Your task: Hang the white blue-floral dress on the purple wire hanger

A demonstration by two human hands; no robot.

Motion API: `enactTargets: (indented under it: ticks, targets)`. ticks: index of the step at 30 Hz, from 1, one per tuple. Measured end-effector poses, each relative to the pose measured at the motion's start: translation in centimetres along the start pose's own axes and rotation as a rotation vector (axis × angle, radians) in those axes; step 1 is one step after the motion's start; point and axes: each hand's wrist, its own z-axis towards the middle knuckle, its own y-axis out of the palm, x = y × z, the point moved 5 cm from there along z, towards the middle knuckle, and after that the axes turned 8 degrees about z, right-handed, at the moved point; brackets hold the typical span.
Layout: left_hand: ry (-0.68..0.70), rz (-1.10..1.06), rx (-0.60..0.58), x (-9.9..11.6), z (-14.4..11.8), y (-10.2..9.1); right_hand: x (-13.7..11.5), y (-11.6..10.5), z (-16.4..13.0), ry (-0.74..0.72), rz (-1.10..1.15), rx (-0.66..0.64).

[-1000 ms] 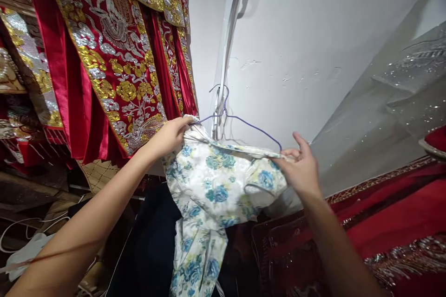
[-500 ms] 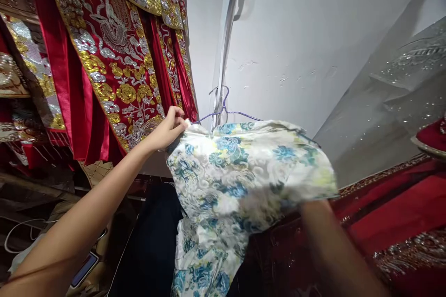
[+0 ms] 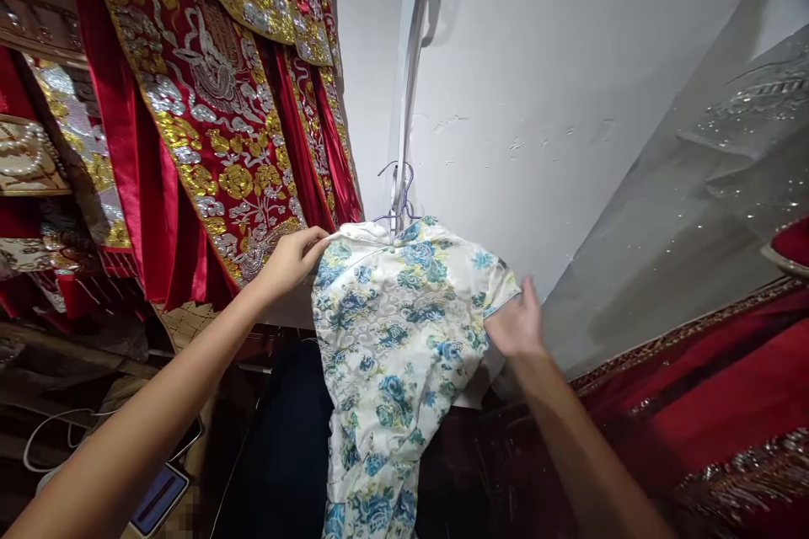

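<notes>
A white dress with blue and green flowers [image 3: 395, 337] hangs on a thin purple wire hanger [image 3: 400, 195], whose hook sits on a metal rail [image 3: 414, 67] by the wall. My left hand [image 3: 289, 262] pinches the dress's left shoulder. My right hand [image 3: 515, 322] grips the dress's right shoulder and sleeve edge, its fingers partly hidden behind the cloth. The dress covers the hanger's arms; only the hook and neck show above the collar.
Red robes with gold and silver embroidery [image 3: 208, 118] hang close on the left. A dark garment [image 3: 284, 446] hangs below. More red embroidered cloth [image 3: 708, 404] lies at the right. A white wall [image 3: 569, 84] stands behind. A device with a screen [image 3: 158, 498] and white cables lie at lower left.
The dress's right side was pulled over the hanger's bare right arm, then smoothed down; the dress now hangs straight. My right hand came out from under the cloth to its right shoulder.
</notes>
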Motion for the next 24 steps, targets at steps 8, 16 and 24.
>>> enactTargets:
  ticks: [8,16,24]
  targets:
    - [0.085,0.128,0.26,4.7,3.4,-0.6,-3.7,-2.1,-0.2,0.152,0.396,0.449]
    - [0.102,-0.075,0.148,8.4,1.8,-1.4,-7.2,2.1,-4.9,-0.123,0.201,0.445]
    - [0.02,-0.402,-0.041,8.7,0.1,-2.4,-10.5,5.1,-11.5,-0.311,-0.123,-0.024]
